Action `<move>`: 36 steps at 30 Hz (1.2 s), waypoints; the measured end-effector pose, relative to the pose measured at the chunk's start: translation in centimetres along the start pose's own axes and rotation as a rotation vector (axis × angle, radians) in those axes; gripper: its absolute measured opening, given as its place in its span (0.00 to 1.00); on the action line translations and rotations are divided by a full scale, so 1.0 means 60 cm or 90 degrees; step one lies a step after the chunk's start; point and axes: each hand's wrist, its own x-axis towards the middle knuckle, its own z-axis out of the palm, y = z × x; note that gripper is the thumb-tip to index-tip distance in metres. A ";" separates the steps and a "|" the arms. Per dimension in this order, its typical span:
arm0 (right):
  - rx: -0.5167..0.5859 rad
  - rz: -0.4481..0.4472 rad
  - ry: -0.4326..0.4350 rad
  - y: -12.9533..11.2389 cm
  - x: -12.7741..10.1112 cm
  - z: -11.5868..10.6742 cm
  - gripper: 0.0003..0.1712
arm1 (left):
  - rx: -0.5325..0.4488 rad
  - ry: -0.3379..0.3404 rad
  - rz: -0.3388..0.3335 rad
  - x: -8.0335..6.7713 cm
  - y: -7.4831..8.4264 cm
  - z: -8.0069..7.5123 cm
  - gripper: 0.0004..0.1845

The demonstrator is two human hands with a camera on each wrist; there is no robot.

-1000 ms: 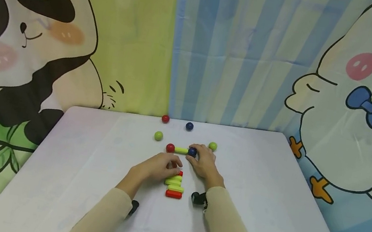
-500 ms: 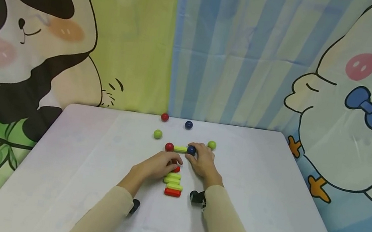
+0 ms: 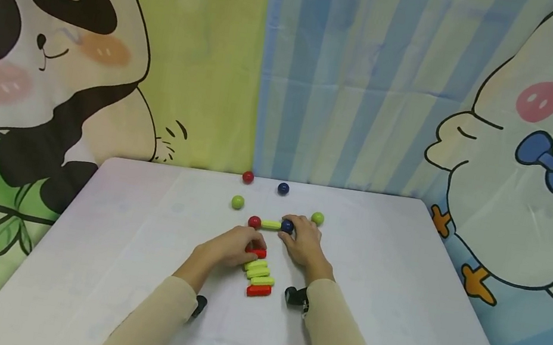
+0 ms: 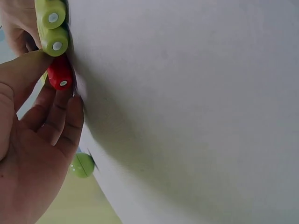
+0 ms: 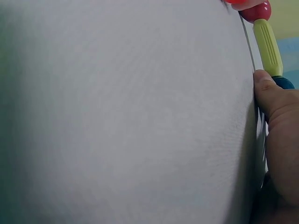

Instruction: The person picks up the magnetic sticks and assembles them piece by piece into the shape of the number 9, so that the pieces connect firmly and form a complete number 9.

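Observation:
In the head view my left hand pinches a red magnetic stick at the far end of a row of sticks. The left wrist view has this red stick between thumb and fingers, a pale disc on its end, right beside the yellow-green sticks. My right hand grips a dark blue ball, its fingers curled round the far side. From that ball a yellow-green stick runs left to a red ball. The thumb lies at the blue ball in the right wrist view.
Yellow-green sticks and a second red stick lie nearer on the white table. Loose balls sit farther back: red, blue, green on the left and green on the right, close to the right hand.
My left fingers have closed on the far red stick, which now shows more fully. The row of sticks has turned slightly askew. My right hand stays on the blue ball.

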 end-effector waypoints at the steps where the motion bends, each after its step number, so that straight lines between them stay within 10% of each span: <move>1: 0.001 -0.003 0.000 0.000 0.000 0.000 0.25 | 0.003 0.000 -0.010 -0.001 0.001 -0.001 0.14; 36: -0.017 0.022 0.008 -0.008 0.003 0.004 0.26 | -0.108 0.232 -0.147 -0.005 -0.029 0.003 0.12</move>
